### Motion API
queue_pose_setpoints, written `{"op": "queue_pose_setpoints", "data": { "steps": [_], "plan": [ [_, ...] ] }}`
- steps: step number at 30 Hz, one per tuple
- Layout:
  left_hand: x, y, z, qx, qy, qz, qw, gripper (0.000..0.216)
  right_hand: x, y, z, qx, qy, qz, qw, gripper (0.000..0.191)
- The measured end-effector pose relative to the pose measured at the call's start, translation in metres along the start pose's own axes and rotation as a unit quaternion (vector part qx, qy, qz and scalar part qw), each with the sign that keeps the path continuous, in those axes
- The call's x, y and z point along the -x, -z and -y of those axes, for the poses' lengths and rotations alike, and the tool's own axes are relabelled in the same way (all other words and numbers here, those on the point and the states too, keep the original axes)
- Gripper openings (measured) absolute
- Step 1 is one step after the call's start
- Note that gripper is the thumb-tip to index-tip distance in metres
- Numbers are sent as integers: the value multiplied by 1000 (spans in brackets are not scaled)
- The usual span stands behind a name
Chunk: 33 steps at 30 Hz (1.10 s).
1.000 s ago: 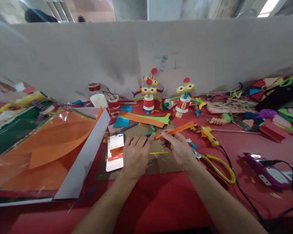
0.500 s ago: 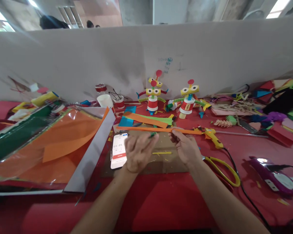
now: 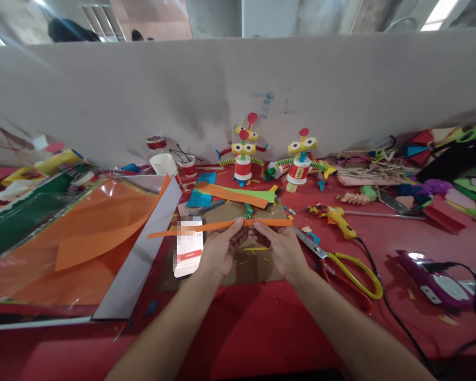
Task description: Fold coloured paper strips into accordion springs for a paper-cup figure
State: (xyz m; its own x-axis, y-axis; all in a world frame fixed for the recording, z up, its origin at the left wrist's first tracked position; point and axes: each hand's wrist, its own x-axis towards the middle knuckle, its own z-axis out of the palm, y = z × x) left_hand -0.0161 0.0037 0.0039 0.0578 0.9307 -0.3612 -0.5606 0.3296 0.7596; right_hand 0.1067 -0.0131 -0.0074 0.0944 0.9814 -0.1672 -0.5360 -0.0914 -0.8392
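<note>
A long, narrow orange paper strip [image 3: 206,227] stretches across the middle of the view, above a brown cardboard sheet [image 3: 265,270]. My left hand [image 3: 222,246] pinches it near its middle, thumb on top. Close beside that, my right hand [image 3: 280,246] pinches the same strip, whose short end sticks out to the right. Just behind the hands lies a folded green paper spring [image 3: 247,210], partly hidden by the strip. A thin yellow paper strip [image 3: 257,249] rests on the cardboard between the hands. The phone [image 3: 188,259] lies left of my left hand, under the strip's long end.
Yellow-handled scissors [image 3: 357,275] and a yellow glue gun [image 3: 341,221] with a black cable lie to the right. Paper-cup robot figures [image 3: 244,168] stand at the back by a white partition [image 3: 143,90]. A white box [image 3: 143,264] with orange sheets is on the left.
My left hand, loosely spread before, now grips the orange strip beside my right hand. The strip has moved left and nearer, uncovering the scissor blades. The view has turned slightly right.
</note>
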Motion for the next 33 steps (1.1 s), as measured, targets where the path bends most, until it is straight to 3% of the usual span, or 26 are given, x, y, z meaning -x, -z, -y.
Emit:
{"op": "queue_pose_setpoints", "data": {
  "steps": [10,23,33],
  "plan": [
    [-8,8,-17,27,28,-27,999,4,-10,12,22,15,18,-49,999,19],
    [-6,6,-18,35,31,-51,998,3,-8,11,20,124,74,-78,986,28],
    [0,1,-13,62,66,-39,995,4,-6,12,17,81,149,-130,977,21]
  ]
}}
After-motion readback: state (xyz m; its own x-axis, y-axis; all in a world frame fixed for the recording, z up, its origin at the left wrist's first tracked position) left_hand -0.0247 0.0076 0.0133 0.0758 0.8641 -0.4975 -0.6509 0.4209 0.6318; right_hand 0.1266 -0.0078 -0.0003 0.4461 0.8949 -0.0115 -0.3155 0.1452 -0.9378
